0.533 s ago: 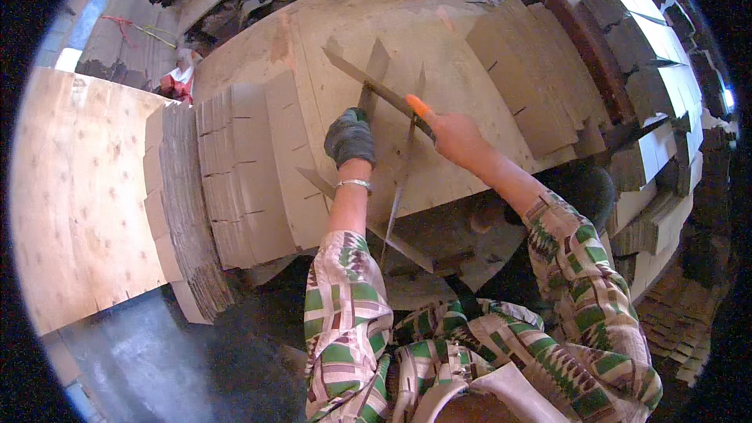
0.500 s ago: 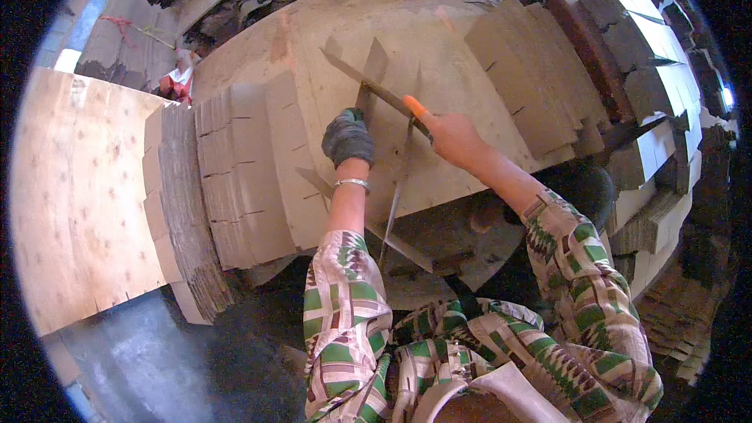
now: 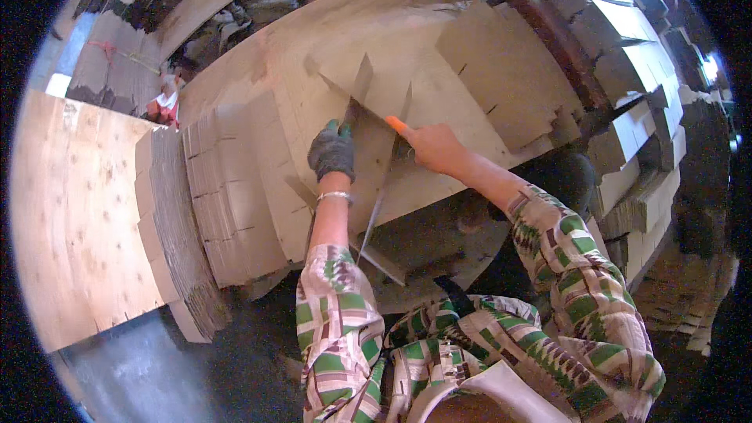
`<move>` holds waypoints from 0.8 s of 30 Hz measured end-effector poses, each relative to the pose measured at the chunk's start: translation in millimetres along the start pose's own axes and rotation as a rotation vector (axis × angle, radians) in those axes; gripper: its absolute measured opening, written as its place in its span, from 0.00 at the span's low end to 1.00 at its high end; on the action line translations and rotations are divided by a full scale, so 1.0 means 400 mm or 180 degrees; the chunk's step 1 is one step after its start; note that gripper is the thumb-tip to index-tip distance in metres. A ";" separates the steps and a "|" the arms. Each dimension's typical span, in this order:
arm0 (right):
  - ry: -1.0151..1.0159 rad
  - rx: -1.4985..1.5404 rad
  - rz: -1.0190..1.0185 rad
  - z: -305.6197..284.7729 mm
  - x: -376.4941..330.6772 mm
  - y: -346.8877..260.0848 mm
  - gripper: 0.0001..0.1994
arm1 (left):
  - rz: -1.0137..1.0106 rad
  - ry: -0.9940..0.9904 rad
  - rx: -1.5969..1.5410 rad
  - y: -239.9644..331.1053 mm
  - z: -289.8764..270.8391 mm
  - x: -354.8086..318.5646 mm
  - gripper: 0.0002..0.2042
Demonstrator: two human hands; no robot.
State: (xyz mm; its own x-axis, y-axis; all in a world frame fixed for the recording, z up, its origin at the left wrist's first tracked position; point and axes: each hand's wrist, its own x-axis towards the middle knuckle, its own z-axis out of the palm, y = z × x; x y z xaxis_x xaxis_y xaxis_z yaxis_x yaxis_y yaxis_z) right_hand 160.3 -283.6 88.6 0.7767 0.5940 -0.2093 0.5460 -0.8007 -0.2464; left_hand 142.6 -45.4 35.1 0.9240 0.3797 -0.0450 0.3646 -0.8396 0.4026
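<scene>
My left hand [image 3: 331, 155], in a dark grey glove, is closed on the lower part of an upright cardboard strip [image 3: 362, 78]. A second cardboard strip [image 3: 374, 114] crosses it at a slant, and my right hand [image 3: 435, 147] grips its near end, with an orange cover on one finger. Just left of the right hand, a long strip [image 3: 381, 184] stands on edge and runs toward me past the table edge. Another strip [image 3: 382, 265] slants across its near end; my left forearm hides part of it. The strips look like slotted box dividers.
Slotted cardboard sheets lie stacked on the wooden table [image 3: 294, 55], one stack [image 3: 223, 180] to the left and another [image 3: 509, 70] to the right. A pale plywood board [image 3: 78, 219] is at far left. Piled cardboard [image 3: 627, 55] lines the right side. Dark cloth lies beyond the table.
The whole view has shifted slightly, so hands and table appear a little further left and lower. Both hands keep nearly the same place relative to the crossed strips.
</scene>
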 end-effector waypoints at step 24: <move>0.1156 0.1163 -0.0578 -0.003 -0.176 -0.149 0.45 | 0.1153 -0.0198 0.0619 -0.031 -0.022 -0.427 0.10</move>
State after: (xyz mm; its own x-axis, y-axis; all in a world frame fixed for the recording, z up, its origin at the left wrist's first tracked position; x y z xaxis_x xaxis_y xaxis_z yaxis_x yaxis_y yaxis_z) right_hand 73.4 -278.0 119.1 0.7740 0.6035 0.1916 0.5870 -0.5704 -0.5745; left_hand -20.7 -96.5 45.9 0.9996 0.0270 0.0103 0.0241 -0.9746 0.2225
